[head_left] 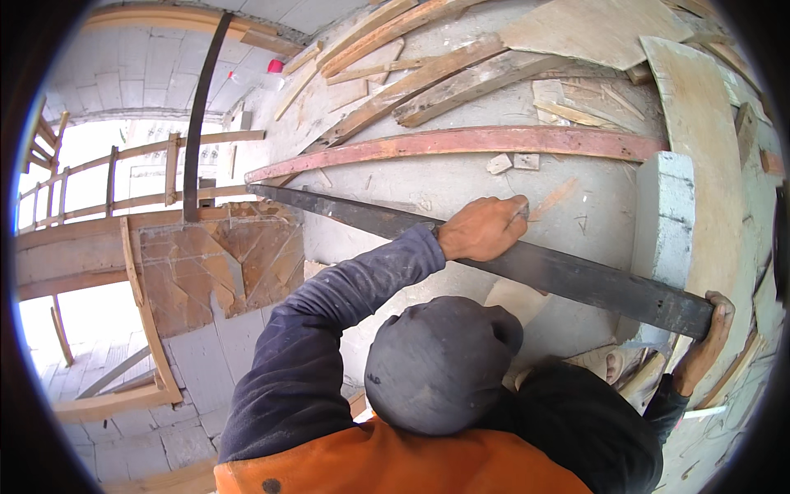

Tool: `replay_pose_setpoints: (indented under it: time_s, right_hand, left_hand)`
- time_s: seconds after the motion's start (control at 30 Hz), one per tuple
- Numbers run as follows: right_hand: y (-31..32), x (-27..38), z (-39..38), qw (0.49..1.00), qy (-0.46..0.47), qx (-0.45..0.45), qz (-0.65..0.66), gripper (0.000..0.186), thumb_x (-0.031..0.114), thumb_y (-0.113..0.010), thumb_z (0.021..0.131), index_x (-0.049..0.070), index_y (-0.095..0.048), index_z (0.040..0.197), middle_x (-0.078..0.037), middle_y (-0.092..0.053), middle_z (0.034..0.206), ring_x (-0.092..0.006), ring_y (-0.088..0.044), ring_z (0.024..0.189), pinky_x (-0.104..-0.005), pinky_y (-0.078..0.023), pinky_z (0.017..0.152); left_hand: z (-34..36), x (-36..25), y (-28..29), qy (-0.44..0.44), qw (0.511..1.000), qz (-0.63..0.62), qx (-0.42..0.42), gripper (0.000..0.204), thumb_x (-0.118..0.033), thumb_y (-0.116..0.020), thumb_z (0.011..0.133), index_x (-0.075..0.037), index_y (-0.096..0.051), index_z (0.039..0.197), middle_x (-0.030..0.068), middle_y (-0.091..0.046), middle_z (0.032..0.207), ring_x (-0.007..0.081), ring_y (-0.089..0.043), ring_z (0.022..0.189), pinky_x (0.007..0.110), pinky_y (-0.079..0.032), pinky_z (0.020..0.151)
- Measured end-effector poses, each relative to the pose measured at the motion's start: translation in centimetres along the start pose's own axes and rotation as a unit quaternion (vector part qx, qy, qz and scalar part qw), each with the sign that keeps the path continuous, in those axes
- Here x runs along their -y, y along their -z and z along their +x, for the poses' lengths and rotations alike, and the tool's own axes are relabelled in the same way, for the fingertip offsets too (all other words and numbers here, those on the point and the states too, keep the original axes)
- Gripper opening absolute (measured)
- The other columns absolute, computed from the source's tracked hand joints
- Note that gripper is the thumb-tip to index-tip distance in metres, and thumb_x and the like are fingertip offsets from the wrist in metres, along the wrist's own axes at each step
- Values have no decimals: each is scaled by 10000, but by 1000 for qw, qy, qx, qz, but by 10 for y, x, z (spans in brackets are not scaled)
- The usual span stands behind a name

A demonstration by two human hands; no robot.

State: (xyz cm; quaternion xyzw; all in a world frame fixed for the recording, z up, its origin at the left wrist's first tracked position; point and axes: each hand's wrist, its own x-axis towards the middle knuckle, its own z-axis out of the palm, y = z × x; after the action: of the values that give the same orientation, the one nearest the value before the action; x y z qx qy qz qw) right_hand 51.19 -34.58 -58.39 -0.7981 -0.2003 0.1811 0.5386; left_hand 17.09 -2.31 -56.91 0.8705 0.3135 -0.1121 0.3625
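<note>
Left hand (484, 228) lies bent over the top of the dark beam (576, 276) near its middle, though I cannot tell how firmly its fingers close; the right hand (710, 350) is wrapped around the right end. From where I stand, a dark post (203, 115) rises at far left. Next, the beam slants across the floor, its left tip close to a reddish plank (461, 143). It looks stiff and fairly heavy, scuffed rather than slick, so one hold mid-length and one at the end seems sound. Rightward, loose planks (453, 89) clutter the far side, and a pale foam block (665, 214), likely easily dented, crowds the right end.
</note>
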Motion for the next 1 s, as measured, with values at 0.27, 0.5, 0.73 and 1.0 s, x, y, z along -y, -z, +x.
replay_pose_setpoints:
  time_s: [0.27, 0.5, 0.73, 1.0]
  right_hand:
    - [-16, 24, 12, 997, 1, 66, -38, 346, 380, -601, 1061, 42, -668, 1094, -124, -666, 1035, -224, -602, 1029, -362, -467, 941]
    - [13, -21, 7, 988, -69, 21, 133, 673, 624, -410, 1096, 49, -646, 1355, -159, -701, 1238, -281, -618, 1229, -419, -492, 1050]
    - [37, -139, 12, 911, -357, -143, 146, 438, 408, -660, 1035, -2, -653, 1188, -147, -716, 1075, -242, -714, 929, -414, -592, 835]
    - [-15, -177, -11, 929, -296, -224, 4, 620, 362, -772, 953, -46, -478, 1316, -193, -720, 1023, -288, -742, 825, -362, -613, 632]
  left_hand:
    - [1, -2, -9, 59, 990, -129, 7, 237, -193, -493, 1015, 28, -572, 991, 182, -685, 816, 295, -683, 788, 412, -516, 767]
    - [3, -22, 3, 39, 993, -112, 0, 232, -161, -465, 1051, 28, -577, 975, 158, -744, 896, 227, -690, 838, 372, -530, 812]
    - [57, -90, 20, -132, 986, -97, 22, 241, -133, -462, 1060, 27, -643, 1051, 124, -752, 968, 197, -678, 906, 344, -525, 844]
    - [116, -186, 22, -243, 966, -40, 81, 323, -74, -438, 1009, 51, -667, 1199, 147, -723, 1132, 215, -690, 1015, 339, -525, 938]
